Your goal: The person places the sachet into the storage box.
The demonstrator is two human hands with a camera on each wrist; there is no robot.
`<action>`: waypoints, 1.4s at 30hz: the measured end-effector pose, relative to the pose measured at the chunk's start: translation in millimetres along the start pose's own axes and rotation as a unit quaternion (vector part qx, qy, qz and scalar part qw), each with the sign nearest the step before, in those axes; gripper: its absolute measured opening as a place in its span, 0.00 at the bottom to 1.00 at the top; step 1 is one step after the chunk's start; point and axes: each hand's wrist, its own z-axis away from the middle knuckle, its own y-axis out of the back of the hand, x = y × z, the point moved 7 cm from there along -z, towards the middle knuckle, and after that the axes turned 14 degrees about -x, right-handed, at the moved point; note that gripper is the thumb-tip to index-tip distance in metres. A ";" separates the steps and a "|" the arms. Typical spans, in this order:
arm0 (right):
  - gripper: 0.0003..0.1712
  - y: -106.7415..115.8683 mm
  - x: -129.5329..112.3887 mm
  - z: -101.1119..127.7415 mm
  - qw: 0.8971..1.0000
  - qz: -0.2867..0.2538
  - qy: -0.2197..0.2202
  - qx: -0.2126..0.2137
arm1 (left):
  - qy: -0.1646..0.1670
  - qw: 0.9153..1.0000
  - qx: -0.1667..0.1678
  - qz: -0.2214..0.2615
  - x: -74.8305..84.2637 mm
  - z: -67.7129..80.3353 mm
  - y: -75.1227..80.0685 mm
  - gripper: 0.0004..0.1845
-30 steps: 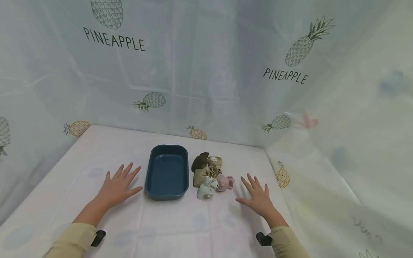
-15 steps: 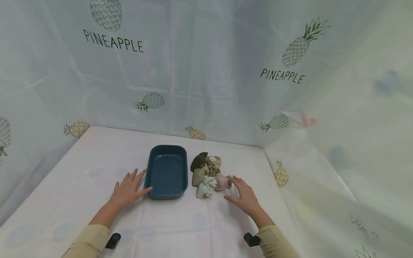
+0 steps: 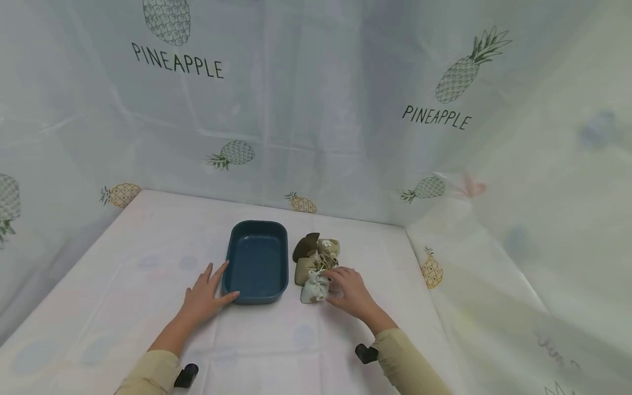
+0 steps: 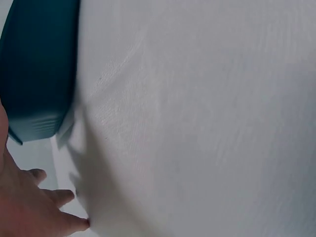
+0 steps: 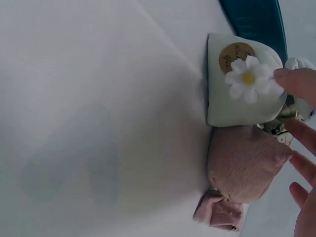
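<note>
The right hand (image 3: 351,292) is holding its thumb and fingers apart around the pale pouch (image 5: 239,96) without plainly gripping; an even, gentle pinch would be suiting its soft body best. The left hand (image 3: 201,300), fingers extended, is resting against the blue tray (image 3: 254,300). The pouch is lying on the tabletop (image 3: 269,351), touching the pink pouch (image 5: 242,163), right of the tray

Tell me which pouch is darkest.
The dark brown pouch, at the back left of the group in the head view; the pink pouch, whitish pouch and two tan pouches are all lighter.
</note>
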 end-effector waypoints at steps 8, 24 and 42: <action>0.35 -5.1 -8.2 -16.5 0.998 0.026 -0.006 -0.057 | 0.000 0.999 -0.013 0.029 3.1 2.9 0.7 0.51; 0.34 -15.8 -3.4 -29.6 0.995 0.060 0.012 -0.078 | -0.002 0.999 -0.014 0.032 3.9 3.6 -1.2 0.52; 0.29 -9.1 -20.2 -32.8 0.991 -0.058 0.042 -0.109 | 0.005 1.000 -0.010 0.020 1.7 0.5 -2.7 0.52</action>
